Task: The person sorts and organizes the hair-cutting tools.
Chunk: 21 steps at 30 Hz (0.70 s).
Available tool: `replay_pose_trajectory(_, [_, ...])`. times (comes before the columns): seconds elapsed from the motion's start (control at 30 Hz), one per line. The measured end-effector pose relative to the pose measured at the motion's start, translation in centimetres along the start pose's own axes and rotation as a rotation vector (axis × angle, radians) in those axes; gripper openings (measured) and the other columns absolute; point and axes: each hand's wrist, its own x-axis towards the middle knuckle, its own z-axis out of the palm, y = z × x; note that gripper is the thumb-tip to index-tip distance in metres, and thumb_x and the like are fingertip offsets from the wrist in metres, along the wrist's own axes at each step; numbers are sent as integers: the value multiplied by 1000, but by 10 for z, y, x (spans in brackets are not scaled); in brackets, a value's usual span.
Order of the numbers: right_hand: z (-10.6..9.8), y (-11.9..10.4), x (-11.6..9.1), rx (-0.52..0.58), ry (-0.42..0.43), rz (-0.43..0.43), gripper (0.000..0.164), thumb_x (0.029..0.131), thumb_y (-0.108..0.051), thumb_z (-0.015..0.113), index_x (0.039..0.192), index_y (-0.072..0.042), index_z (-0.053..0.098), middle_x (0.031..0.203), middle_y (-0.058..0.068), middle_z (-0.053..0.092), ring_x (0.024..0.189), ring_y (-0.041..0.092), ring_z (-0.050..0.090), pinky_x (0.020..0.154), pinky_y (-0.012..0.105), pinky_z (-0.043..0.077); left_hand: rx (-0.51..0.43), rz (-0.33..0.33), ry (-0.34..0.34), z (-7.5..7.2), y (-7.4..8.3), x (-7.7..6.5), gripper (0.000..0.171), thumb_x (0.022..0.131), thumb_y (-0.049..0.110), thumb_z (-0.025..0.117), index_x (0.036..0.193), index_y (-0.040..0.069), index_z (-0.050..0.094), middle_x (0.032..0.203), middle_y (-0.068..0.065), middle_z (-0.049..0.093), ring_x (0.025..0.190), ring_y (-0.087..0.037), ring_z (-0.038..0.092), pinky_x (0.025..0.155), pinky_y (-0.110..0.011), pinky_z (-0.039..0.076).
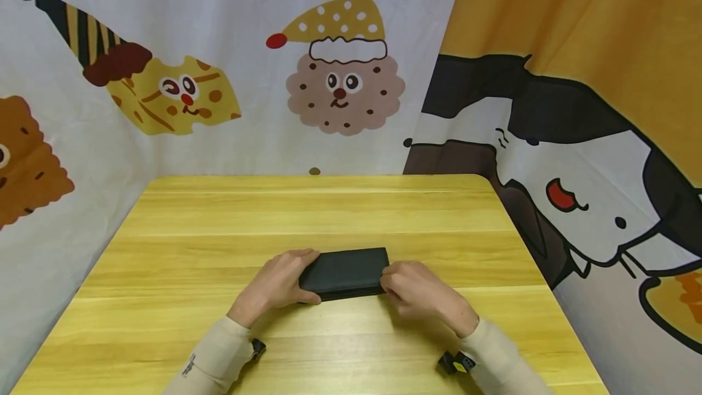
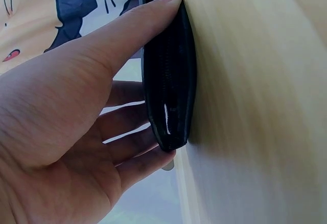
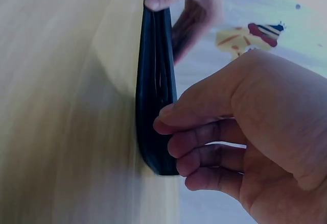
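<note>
A long black zip wallet lies on the wooden table, its long side toward me. My left hand grips its left end, the thumb along the near edge and the other fingers round the far side. In the left wrist view the zipper teeth of the wallet run along its side, with a narrow gap at the end. At the right end, my right hand has its thumb and curled fingers pinched at the wallet's edge. The right wrist view shows these fingertips against the zip side; any zipper pull is hidden by them.
The light wooden table spreads out around the wallet. Behind it and at both sides hangs a curtain with cartoon prints. Small black devices sit at both wrists, below beige sleeves.
</note>
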Motion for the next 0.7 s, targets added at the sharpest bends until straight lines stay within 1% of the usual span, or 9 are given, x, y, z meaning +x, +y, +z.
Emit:
replay_pose_trajectory(0.13, [2, -9, 5, -19, 5, -12, 41, 79, 0, 66, 59, -24, 39, 64, -9, 37, 56, 7, 32, 48, 19, 22, 7, -4, -5, 0, 0, 0, 101, 70, 56, 89, 148, 1, 57, 146, -18, 57, 127, -33, 56, 99, -51, 52])
replay_pose_trajectory(0.37, [11, -23, 13, -25, 29, -28, 33, 86, -6, 62, 62, -23, 48, 66, -9, 42, 58, 7, 40, 47, 20, 32, -4, -7, -9, 1, 3, -1, 100, 71, 55, 89, 148, 0, 57, 147, -19, 56, 126, -35, 56, 98, -51, 53])
replay_pose_trajectory(0.57, [19, -31, 23, -47, 52, -50, 32, 89, -10, 62, 64, -23, 47, 66, -9, 41, 60, 8, 40, 48, 21, 32, -1, -12, -5, 1, 2, 0, 100, 70, 54, 90, 148, 0, 57, 146, -19, 56, 125, -34, 57, 97, -50, 53])
replay_pose_trajectory(0.7, [22, -36, 30, -30, 71, -74, 33, 91, -11, 62, 65, -24, 46, 67, -9, 39, 60, 8, 39, 50, 22, 31, 0, -2, -1, 0, 1, 0, 100, 70, 54, 90, 147, -1, 57, 145, -19, 58, 124, -34, 58, 97, -50, 54])
